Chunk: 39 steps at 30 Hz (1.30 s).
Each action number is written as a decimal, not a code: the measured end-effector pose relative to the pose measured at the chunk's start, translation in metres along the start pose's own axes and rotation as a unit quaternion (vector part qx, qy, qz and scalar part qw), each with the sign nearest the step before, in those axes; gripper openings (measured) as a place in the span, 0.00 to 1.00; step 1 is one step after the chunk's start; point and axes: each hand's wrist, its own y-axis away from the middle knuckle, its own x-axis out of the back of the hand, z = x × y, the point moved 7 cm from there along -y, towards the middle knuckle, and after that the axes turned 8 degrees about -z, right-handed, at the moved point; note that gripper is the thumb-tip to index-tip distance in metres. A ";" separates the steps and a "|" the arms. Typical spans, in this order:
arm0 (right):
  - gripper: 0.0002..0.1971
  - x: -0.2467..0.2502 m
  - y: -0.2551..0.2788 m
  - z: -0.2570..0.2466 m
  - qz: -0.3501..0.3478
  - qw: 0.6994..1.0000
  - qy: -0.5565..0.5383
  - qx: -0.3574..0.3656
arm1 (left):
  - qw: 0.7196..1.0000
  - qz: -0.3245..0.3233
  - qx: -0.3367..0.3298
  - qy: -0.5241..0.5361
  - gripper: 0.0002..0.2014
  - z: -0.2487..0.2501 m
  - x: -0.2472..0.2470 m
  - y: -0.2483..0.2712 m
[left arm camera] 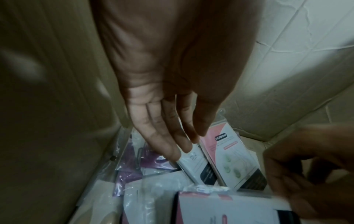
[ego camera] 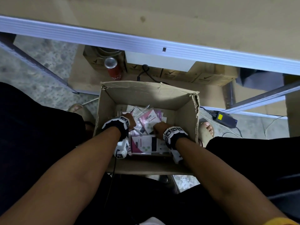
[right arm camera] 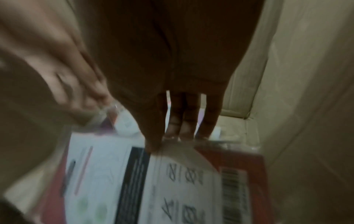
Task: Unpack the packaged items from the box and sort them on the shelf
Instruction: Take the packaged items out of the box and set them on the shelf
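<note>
Glossy flat packets [ego camera: 150, 143], corrugated box [ego camera: 146, 93]

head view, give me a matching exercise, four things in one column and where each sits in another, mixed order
Things:
1. red can
2. cardboard box
3. black power adapter
4. pink and white packets

Places:
A. on the floor right of the box
B. between the person's feet
C. inside the box
D. beyond the box, beside stacked cartons

Pairs: 1-D, 2-B, 3-A, 4-C
</note>
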 end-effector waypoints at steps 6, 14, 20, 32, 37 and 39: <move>0.11 -0.006 0.007 0.001 0.019 0.999 -0.030 0.003 | 0.990 0.108 -0.086 -0.035 0.14 0.037 0.016 -0.015; 0.35 -0.043 0.003 0.022 -0.093 0.990 -0.088 -0.058 | 0.919 0.118 -0.254 -0.277 0.24 0.121 -0.019 -0.024; 0.34 -0.034 -0.004 0.022 -0.035 0.993 -0.112 -0.016 | 0.877 0.162 -0.181 -0.414 0.18 0.127 -0.026 -0.037; 0.21 -0.039 -0.006 0.019 -0.040 0.995 -0.088 -0.041 | 0.902 0.154 -0.118 -0.385 0.15 0.072 0.003 -0.050; 0.12 -0.037 -0.007 0.017 -0.037 0.996 -0.079 -0.036 | 0.943 0.130 -0.090 -0.294 0.14 0.055 0.010 -0.053; 0.13 -0.037 -0.007 0.017 -0.035 0.996 -0.079 -0.037 | 0.954 0.125 -0.065 -0.264 0.16 0.046 0.014 -0.051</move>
